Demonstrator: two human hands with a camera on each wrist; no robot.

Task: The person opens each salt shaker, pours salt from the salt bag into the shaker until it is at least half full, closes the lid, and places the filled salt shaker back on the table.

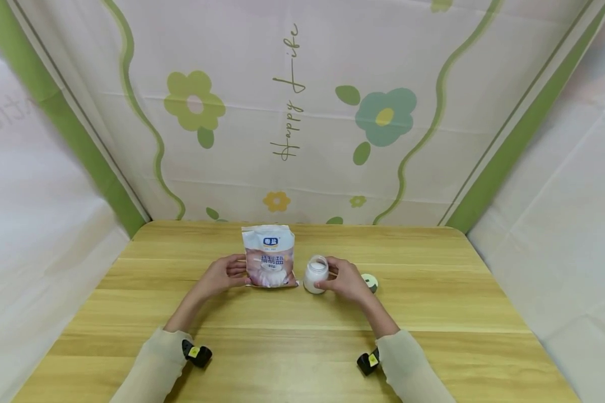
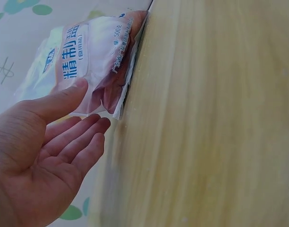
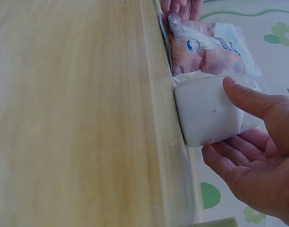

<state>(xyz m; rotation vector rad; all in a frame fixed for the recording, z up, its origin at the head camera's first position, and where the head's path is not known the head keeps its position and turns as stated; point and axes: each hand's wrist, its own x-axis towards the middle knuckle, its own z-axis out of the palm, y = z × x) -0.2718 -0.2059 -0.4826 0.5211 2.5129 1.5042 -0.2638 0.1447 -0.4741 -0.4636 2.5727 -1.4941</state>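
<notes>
A bag of salt [image 1: 269,260] with blue lettering stands upright on the table. Beside its left edge is my left hand [image 1: 228,275], its fingers loosely extended and its thumb at the bag's front; the left wrist view shows the hand [image 2: 55,146] not closed round the bag [image 2: 95,56]. To the right of the bag stands an uncapped clear jar [image 1: 316,275] filled with white contents. My right hand [image 1: 345,280] holds this jar, thumb on the near side and fingers curled behind, as the right wrist view shows at the jar [image 3: 208,111].
A pale round lid [image 1: 370,281] with a dark green side lies on the wooden table [image 1: 292,347], just right of my right hand. A printed fabric backdrop [image 1: 242,168] rises behind the table's far edge, with pale fabric on both sides.
</notes>
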